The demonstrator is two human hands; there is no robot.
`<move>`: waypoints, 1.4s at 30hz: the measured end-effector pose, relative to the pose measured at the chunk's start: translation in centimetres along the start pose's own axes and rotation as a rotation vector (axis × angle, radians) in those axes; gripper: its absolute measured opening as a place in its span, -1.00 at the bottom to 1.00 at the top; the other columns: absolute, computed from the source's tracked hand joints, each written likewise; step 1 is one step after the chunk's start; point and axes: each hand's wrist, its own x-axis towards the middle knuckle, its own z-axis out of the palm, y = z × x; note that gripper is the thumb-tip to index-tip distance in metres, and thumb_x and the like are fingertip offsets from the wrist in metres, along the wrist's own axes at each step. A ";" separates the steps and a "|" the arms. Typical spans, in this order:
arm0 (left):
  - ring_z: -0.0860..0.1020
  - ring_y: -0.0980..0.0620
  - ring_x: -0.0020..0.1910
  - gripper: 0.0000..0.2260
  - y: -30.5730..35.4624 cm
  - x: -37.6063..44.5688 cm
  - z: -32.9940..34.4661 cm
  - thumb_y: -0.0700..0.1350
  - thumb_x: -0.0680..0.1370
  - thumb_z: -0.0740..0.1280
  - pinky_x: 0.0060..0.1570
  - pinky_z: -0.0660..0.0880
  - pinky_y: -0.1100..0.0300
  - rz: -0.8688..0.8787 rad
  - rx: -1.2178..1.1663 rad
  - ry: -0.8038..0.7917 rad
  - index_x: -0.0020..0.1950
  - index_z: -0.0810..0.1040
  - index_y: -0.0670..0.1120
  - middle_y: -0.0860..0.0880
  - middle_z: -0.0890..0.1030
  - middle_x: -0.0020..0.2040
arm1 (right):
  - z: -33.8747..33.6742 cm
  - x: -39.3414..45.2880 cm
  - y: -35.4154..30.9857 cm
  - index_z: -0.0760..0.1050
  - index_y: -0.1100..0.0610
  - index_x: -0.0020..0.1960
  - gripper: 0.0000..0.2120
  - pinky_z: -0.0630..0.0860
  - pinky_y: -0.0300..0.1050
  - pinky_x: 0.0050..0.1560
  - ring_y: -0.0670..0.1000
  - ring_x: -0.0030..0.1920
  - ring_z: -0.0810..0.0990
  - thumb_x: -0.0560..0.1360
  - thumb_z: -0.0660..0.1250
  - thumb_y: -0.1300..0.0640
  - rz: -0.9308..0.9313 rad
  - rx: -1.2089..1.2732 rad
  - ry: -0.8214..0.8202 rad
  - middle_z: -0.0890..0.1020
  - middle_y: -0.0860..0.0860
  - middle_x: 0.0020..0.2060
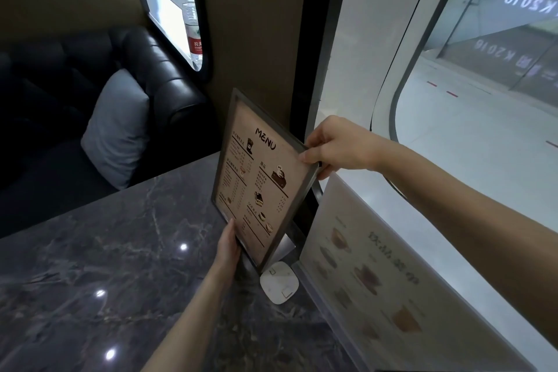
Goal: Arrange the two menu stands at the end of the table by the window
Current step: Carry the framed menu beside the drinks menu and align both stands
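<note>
A dark-framed menu stand (258,181) headed "MENU" is tilted, standing near the far window end of the grey marble table (105,266). My right hand (335,146) pinches its upper right corner. My left hand (228,244) grips its lower left edge. A second menu stand (377,278), pale with pictures of drinks, leans along the window side to the right, its print blurred. It is held by neither hand.
A small white square device (279,282) lies on the table just below the framed menu. A black leather sofa (157,75) with a grey cushion (117,130) sits beyond the table. A water bottle (191,21) stands on the far window ledge. The window (468,100) runs along the right.
</note>
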 end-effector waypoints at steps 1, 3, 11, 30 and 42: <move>0.45 0.09 0.03 -0.61 -0.1 0.1 0.1 -0.03 0.64 -0.03 -0.02 0.38 0.27 -0.002 0.000 -0.006 0.42 0.30 -0.13 0.03 0.49 0.11 | -0.1 0.0 0.1 0.54 0.38 0.04 -0.72 0.65 0.01 -0.03 0.02 -0.17 0.65 0.52 0.27 0.15 0.007 0.004 0.002 0.66 0.16 -0.01; 0.48 0.11 -0.04 -0.61 0.0 0.2 0.3 -0.03 0.64 -0.02 -0.09 0.39 0.29 -0.010 -0.010 -0.028 0.41 0.31 -0.15 0.00 0.47 0.12 | -0.3 0.2 0.3 0.54 0.38 0.05 -0.72 0.65 -0.09 -0.10 -0.03 -0.25 0.63 0.52 0.26 0.16 0.025 0.018 0.005 0.66 0.15 -0.04; 0.52 0.14 -0.01 -0.68 -0.1 1.1 0.8 -0.04 0.65 -0.05 -0.33 0.52 0.40 -0.054 -0.008 -0.129 0.28 0.37 -0.08 0.04 0.55 -0.01 | -1.0 0.4 0.7 0.53 0.38 0.06 -0.74 0.65 0.03 -0.03 0.07 -0.17 0.65 0.53 0.26 0.19 0.069 0.049 0.020 0.62 0.07 -0.17; 0.49 0.19 -0.08 -0.69 -0.2 1.6 1.0 -0.04 0.64 -0.05 -0.03 0.51 0.30 -0.045 0.056 -0.127 0.25 0.38 -0.07 0.04 0.54 0.05 | -1.5 0.7 1.4 0.53 0.37 0.09 -0.73 0.64 0.02 -0.01 0.13 -0.10 0.65 0.53 0.26 0.18 0.128 0.100 0.072 0.65 0.18 -0.05; 0.32 -0.12 0.41 -0.59 -0.2 -0.4 1.9 -0.03 0.62 0.04 0.36 0.24 0.07 -0.039 0.627 -0.018 0.44 0.28 -0.15 -0.13 0.37 0.43 | -0.5 -0.5 1.2 0.53 0.27 0.03 -0.77 0.62 -0.14 -0.20 -0.02 -0.24 0.61 0.53 0.24 0.11 0.130 0.098 0.154 0.62 0.10 -0.17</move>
